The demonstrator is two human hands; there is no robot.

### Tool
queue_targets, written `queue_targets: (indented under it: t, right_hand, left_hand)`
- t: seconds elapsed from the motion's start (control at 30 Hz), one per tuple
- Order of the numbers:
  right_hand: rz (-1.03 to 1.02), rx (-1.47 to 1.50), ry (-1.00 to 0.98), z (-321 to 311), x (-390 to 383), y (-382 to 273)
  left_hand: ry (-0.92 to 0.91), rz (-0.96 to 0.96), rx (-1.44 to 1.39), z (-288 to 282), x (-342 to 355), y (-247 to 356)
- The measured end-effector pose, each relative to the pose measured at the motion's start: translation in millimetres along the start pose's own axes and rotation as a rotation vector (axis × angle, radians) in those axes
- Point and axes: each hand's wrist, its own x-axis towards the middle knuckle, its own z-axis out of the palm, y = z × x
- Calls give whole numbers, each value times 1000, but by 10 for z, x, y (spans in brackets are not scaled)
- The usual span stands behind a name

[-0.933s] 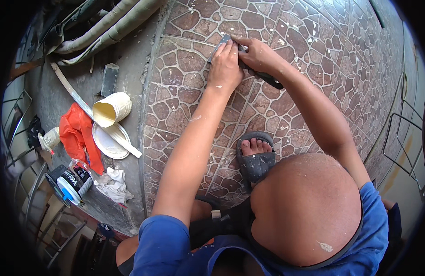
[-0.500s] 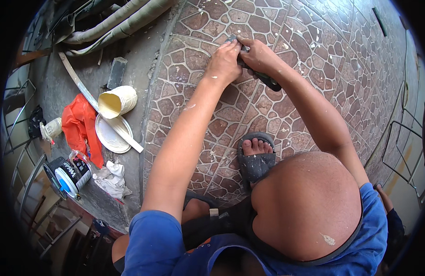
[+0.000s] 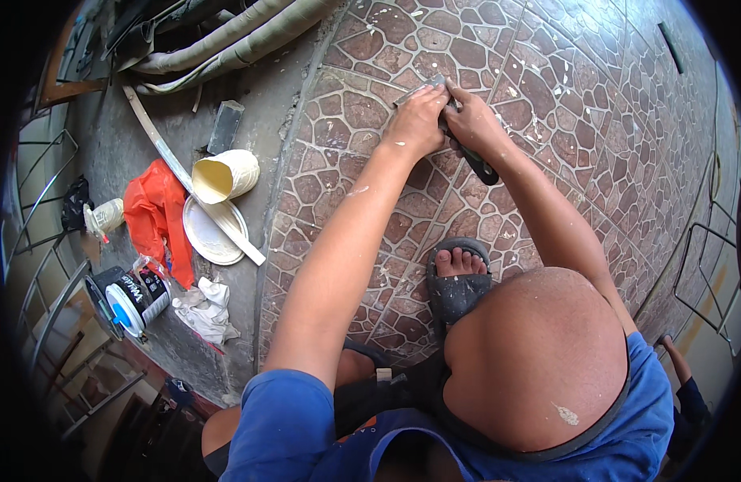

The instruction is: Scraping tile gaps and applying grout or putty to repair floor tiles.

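Note:
Both hands meet on a dark-handled scraper (image 3: 476,163), held low over the stone-patterned tile floor (image 3: 386,221). My left hand (image 3: 419,120) is closed over its front end, fingers pressed together beside the grey metal blade. Around the handle just behind the blade wraps my right hand (image 3: 472,122), and the handle's rounded end sticks out below that palm. My fingers cover most of the blade, so its contact with the floor cannot be made out. Pale flecks are scattered over the tiles around both hands.
Left of the tiles, a cream-stained tub (image 3: 226,175) lies tipped by a white lid (image 3: 200,234) under a long strip (image 3: 158,145). Nearby are an orange bag (image 3: 158,213), a white rag (image 3: 206,312), a grey block (image 3: 225,127) and a black-labelled can (image 3: 138,301). My sandalled foot (image 3: 459,281) stands close.
The whole view has shifted, so most things appear farther right. The scraper's handle points more steeply downward, and more of its blade shows past my left fingers. Both hands keep their hold.

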Motion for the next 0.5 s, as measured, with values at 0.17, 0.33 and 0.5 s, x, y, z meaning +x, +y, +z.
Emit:
queue_targets:
  t: [0.17,0.33,0.5]
  right_hand:
    - [11,67,-90,-62,109,-125]
    - [-38,82,-64,-117,160,-134]
    - [-109,92,-17,-92,144,-54]
  left_hand:
    - [-11,-9,16,-165,84,-68]
    - [-23,-7,-36,-154,117,-5]
    - [-54,-12,-1,-224,179,17]
